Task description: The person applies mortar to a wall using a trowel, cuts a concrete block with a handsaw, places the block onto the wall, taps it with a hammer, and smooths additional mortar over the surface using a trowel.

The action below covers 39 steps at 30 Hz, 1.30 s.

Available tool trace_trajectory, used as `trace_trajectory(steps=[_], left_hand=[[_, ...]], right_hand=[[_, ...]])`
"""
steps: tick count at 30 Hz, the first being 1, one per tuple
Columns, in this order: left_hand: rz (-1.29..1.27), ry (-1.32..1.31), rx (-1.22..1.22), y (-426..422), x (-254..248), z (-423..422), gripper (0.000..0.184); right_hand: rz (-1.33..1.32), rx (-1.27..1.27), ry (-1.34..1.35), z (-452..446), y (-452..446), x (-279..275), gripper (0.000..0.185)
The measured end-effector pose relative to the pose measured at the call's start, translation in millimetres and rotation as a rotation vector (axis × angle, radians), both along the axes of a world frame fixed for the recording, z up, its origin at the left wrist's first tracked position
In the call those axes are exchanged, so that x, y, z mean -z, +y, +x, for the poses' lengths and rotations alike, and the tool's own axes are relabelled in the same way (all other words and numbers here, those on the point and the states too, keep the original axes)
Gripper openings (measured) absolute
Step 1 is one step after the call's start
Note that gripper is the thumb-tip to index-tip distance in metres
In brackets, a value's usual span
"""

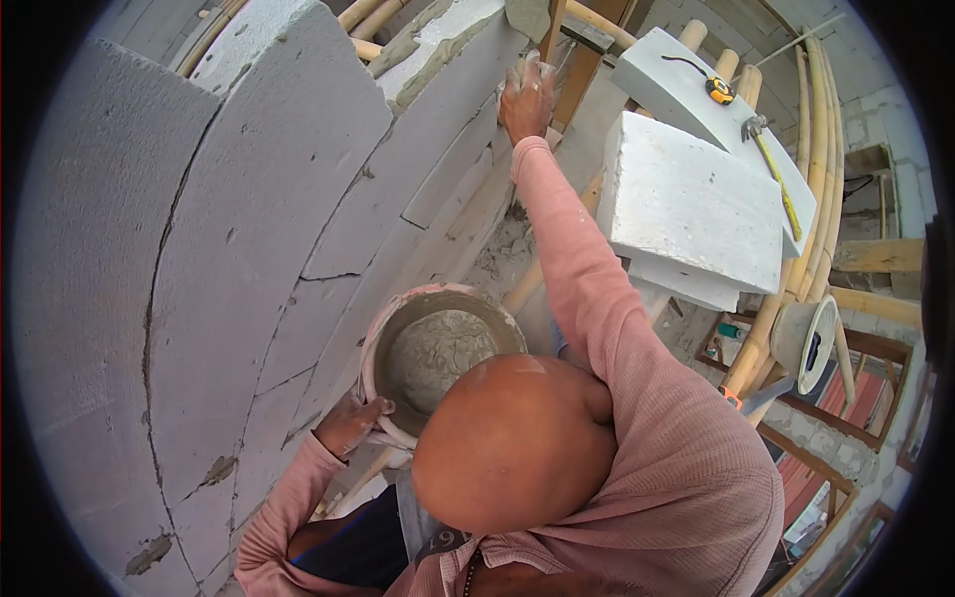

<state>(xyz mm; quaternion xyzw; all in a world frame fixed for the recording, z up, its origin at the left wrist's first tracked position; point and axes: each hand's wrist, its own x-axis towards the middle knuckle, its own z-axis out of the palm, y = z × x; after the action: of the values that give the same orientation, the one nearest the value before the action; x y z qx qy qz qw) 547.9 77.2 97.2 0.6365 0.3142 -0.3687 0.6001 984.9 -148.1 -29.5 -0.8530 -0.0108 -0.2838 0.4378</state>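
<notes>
My left hand point(348, 423) grips the rim of a round bucket point(371, 350), thumb over the edge. Wet grey mortar point(443, 348) lies inside it. Part of the near rim is hidden behind my body. My right arm reaches forward, and my right hand point(525, 99) is closed at the far end of the block wall point(269, 199). In its fingers is what looks like a trowel point(527, 20), its blade grey with mortar and cut off by the top of the view. Fresh mortar point(428, 50) lies along the stepped block edge beside that hand.
White blocks point(691, 199) are stacked at the right. A tape measure point(720, 91) and a yellow-handled claw hammer point(776, 174) lie on a block there. Bamboo poles point(821, 169) run along the right side, near a white bucket point(796, 338) and a saw point(761, 396).
</notes>
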Motion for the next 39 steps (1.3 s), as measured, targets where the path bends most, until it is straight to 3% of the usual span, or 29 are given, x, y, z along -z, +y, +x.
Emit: trace_trajectory(steps=[5,10,13,16,19,22,25,28,29,31,32,35,37,39], left_hand=[[0.048,-0.008,0.045,7.3,12.6,-1.5,0.021],[0.085,0.005,0.2,16.1,20.3,-2.1,0.022],[0.072,-0.014,0.178,7.0,5.8,7.1,0.023],[0.043,-0.048,0.107,4.0,11.6,1.9,0.024],[0.047,-0.067,0.114,2.7,8.7,4.6,0.025],[-0.008,-0.008,0.078,-1.1,0.2,8.1,0.026],[0.021,-0.045,0.043,-2.8,-0.6,7.1,0.027],[-0.013,-0.073,-0.056,1.2,13.7,5.2,0.028],[-0.044,-0.046,-0.105,2.6,18.8,-2.0,0.028],[-0.005,0.021,-0.159,-6.5,8.4,1.7,0.031],[0.031,0.026,-0.083,-5.2,10.3,2.2,0.03],[0.093,-0.053,0.056,-10.5,7.1,9.1,0.031],[0.087,-0.168,0.021,-22.2,-6.5,21.4,0.036],[0.112,-0.096,0.114,-18.2,0.9,28.8,0.04]], right_hand=[[-0.147,-0.1,0.017,-101.6,-11.0,18.5,0.039],[-0.039,-0.38,0.131,-183.7,-41.1,-13.1,0.037],[0.017,-0.48,0.223,-204.1,-55.6,-47.6,0.04],[0.042,-0.392,0.136,-186.7,-56.8,-61.8,0.046],[0.531,-0.457,0.521,-175.2,-59.1,-118.0,0.056],[0.638,-0.602,0.739,-174.6,-80.0,-164.8,0.059],[0.359,-0.752,1.032,-181.0,-118.9,-193.0,0.059],[-0.241,-0.951,1.181,-179.1,-152.3,-215.3,0.061],[-0.494,-1.069,0.969,-178.2,-158.2,-215.5,0.06],[-0.754,-1.327,0.908,-167.7,-152.1,-220.7,0.058],[-0.911,-1.375,0.691,-166.0,-158.4,-203.6,0.05],[-1.206,-1.337,0.819,-174.3,-113.9,-220.2,0.044],[-1.199,-1.363,0.701,-177.7,-104.8,-196.2,0.034],[-1.198,-1.354,0.647,-188.1,-93.9,-175.7,0.028]])
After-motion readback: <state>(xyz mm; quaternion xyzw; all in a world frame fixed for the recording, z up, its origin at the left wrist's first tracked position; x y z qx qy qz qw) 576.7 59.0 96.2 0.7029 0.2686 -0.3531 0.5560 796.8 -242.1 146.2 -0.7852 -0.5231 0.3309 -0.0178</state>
